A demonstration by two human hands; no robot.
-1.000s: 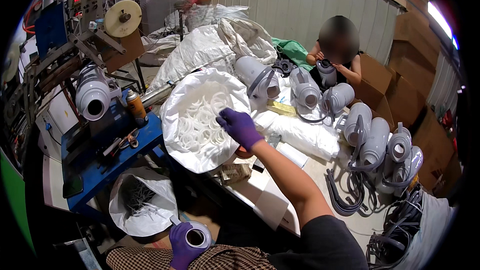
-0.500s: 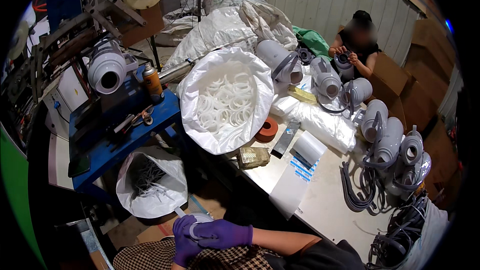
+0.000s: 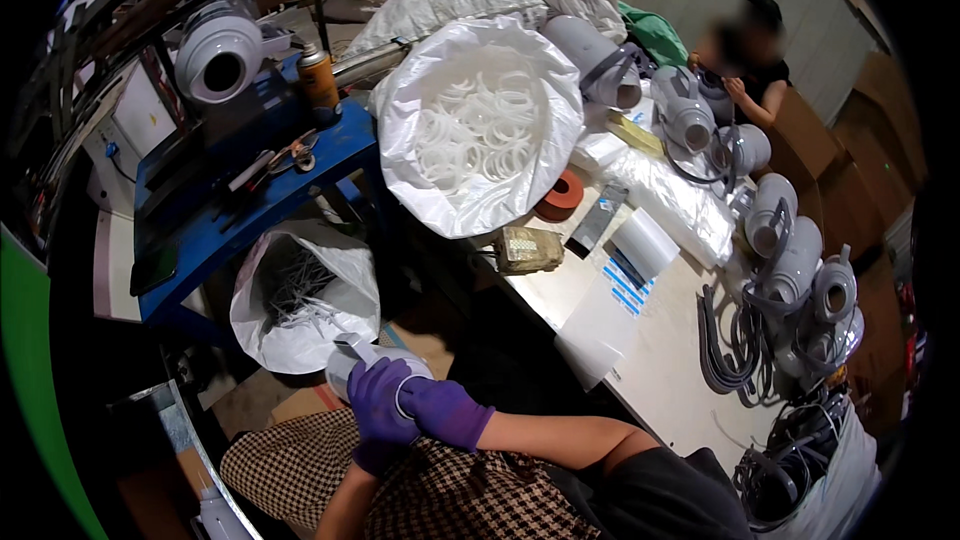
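Note:
Both of my hands wear purple gloves and meet over my lap on a light grey plastic pipe fitting (image 3: 342, 365). My left hand (image 3: 380, 400) is wrapped over the fitting's body, fingers closed. Against its near end presses my right hand (image 3: 445, 412), also closed, beside a pale round rim (image 3: 402, 398). Part of the fitting, with a small flat tab, sticks out past the left hand; the gloves hide the rest. Just beyond it stands a white sack (image 3: 345, 325) with thin grey strips inside.
A large white bag (image 3: 400, 175) of translucent rings stands by the white table (image 3: 690, 420). On the table lie a brown tape roll (image 3: 560, 196), a label sheet (image 3: 600, 325), grey straps (image 3: 735, 355) and several grey fittings (image 3: 793, 260). Another person (image 3: 765, 70) handles a fitting across the table.
The view has shifted, so the bags and table sit higher. My hands have turned and come up with the fitting, showing more of its body. The left hand now lies over it.

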